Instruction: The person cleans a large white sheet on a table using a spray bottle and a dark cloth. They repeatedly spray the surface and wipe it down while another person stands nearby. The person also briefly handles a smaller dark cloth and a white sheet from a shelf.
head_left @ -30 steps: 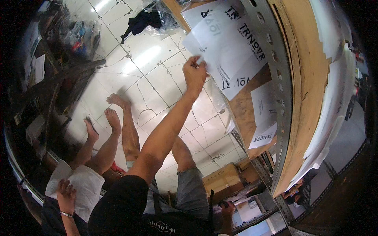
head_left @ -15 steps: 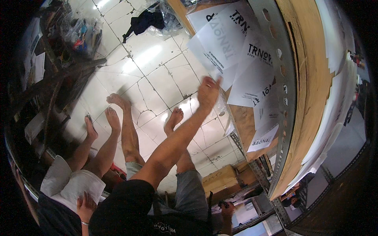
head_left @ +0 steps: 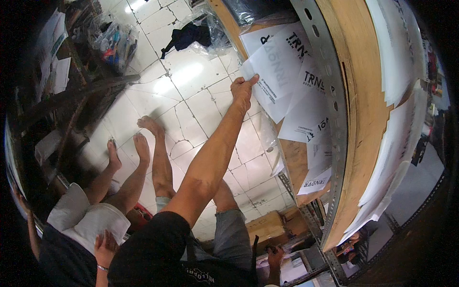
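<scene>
So I'm standing here watching, and the step in hand looks like handling one loose sheet. The person's left hand point(head_left: 242, 92) is at the near edge of the wooden shelf point(head_left: 292, 152), clamped on a thin white sheet point(head_left: 270, 76), thumb on top, fingers curled at the rim. The sheet lies on the shelf, overlapping other printed sheets point(head_left: 306, 107) there. Hands are well apart, btw: the right hand point(head_left: 275, 258) is below the shelf, curled near something small and dark. Can't tell if it's actually gripping it.

IMO the next move calls for holding that pinch and, if the sheet gets shifted, sliding it flat so the ones beneath don't drag along. Paper that thin would probably flop with one hand on it. A co-worker's hand point(head_left: 105, 248) is well apart from the shelf, resting on white shorts point(head_left: 107, 224).
</scene>
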The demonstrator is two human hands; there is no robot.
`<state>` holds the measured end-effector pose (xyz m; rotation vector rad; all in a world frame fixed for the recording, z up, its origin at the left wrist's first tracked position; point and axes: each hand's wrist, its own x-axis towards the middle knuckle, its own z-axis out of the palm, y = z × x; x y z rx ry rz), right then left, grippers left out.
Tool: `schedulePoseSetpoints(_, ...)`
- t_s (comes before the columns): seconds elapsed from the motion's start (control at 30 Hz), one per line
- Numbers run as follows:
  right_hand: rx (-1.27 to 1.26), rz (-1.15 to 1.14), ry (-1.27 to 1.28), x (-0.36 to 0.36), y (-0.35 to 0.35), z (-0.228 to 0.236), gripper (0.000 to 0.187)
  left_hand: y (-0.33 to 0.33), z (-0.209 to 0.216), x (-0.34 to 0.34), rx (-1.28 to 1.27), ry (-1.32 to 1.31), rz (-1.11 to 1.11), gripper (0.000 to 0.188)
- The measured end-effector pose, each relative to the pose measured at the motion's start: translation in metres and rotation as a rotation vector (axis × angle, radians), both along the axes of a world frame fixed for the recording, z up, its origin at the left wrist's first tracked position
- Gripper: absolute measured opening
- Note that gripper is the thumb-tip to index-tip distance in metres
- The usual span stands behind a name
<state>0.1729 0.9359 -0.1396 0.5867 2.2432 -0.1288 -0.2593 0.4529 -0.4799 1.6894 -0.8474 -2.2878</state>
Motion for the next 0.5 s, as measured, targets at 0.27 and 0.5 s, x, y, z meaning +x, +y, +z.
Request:
schedulePoseSetpoints(0.27, -0.036, -0.034, 0.080, 0.010, 0.003, -0.013, 0.025, -0.026, 0.089, -0.003, -0.692, 0.149, -0.161, 0.020)
schedulePoseSetpoints(0.5, -0.074, 0.134, 0.031, -0.058, -0.039, -0.001, 0.026, -0.140, 0.174, 0.040, -0.797, 0.316, -0.173, 0.031)
